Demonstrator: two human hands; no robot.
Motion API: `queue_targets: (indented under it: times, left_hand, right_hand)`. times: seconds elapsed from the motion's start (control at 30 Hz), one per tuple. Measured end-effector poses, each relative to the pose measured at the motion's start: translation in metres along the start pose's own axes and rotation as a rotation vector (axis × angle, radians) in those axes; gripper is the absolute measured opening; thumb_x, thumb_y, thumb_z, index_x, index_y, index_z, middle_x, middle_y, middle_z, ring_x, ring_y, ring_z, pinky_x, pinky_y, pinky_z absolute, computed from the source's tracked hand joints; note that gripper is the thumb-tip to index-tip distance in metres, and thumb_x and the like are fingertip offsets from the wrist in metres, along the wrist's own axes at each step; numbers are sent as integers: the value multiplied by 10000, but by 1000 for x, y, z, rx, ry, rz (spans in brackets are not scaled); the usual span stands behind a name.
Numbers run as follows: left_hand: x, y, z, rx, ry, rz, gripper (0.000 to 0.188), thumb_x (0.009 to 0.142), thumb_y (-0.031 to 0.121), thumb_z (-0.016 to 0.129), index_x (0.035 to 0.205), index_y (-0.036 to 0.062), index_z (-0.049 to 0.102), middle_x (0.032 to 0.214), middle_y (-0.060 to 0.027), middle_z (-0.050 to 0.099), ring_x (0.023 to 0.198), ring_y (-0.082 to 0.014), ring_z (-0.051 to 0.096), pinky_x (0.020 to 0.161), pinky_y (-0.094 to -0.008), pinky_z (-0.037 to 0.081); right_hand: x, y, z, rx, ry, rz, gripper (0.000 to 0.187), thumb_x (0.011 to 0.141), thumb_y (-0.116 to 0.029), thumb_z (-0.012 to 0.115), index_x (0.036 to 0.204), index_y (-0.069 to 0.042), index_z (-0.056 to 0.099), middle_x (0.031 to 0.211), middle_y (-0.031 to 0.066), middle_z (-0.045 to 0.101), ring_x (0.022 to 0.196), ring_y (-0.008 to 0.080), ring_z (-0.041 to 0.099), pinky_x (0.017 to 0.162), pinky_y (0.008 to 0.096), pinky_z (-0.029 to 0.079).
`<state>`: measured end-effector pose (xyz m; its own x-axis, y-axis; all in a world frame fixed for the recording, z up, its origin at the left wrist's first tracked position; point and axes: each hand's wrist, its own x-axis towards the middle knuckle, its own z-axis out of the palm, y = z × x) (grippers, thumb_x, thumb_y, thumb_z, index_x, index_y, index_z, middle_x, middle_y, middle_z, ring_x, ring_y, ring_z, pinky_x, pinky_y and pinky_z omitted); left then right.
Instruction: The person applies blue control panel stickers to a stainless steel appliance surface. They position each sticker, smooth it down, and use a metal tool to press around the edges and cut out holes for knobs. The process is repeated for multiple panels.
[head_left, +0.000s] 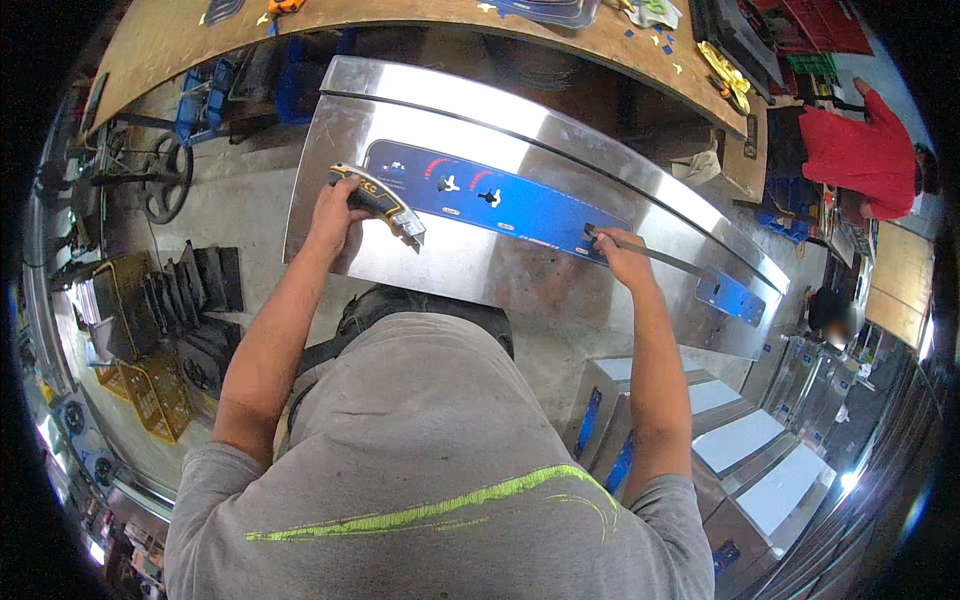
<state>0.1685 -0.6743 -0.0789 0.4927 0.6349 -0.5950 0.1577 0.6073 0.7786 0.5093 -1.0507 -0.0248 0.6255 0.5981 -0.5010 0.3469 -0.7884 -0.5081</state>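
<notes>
left hand [335, 215] fist closed on utility knife [380, 203], blade toward panel centre | right hand [622, 258] pinching grey strip [655, 256] at steel panel [480, 270] blue label's [500, 200] lower edge | strip's long axis runs right, away from knife

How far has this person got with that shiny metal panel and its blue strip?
Looks done: the blue label strip lies flat across the middle of the stainless steel panel, and a small blue piece sits near its right end. In hand: the left hand grips a utility knife; the right hand pinches a thin dark strip at the label's right end. Left: that strip is apparently only partly pulled away.
</notes>
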Motion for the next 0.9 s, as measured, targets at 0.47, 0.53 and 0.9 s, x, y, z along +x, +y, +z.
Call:
queue_targets:
  times: [0.47,0.53,0.9]
  left_hand:
    - [1,6,-1,29,-78,-27,372,976,274,549,1158,-50,562,1026,-161,671,880,-275,719,693,-388,648]
    - [1,7,-1,44,-104,-33,382,975,276,551,1159,-59,556,1022,-166,665,875,-277,720,689,-383,648]
    - [-1,11,0,45,-90,-37,395,973,281,572,1135,-76,528,1028,-182,652,853,-288,719,663,-391,648]
  right_hand:
    - [-4,7,5,101,45,22,321,993,-246,576,1184,-26,708,968,148,754,884,227,721,845,351,551]
    - [-7,6,9,170,89,25,316,1004,-234,567,1194,-21,703,975,152,751,874,212,721,844,344,556]
    - [-13,11,32,379,227,108,273,995,-145,582,1177,23,698,925,128,740,806,178,704,754,300,570]
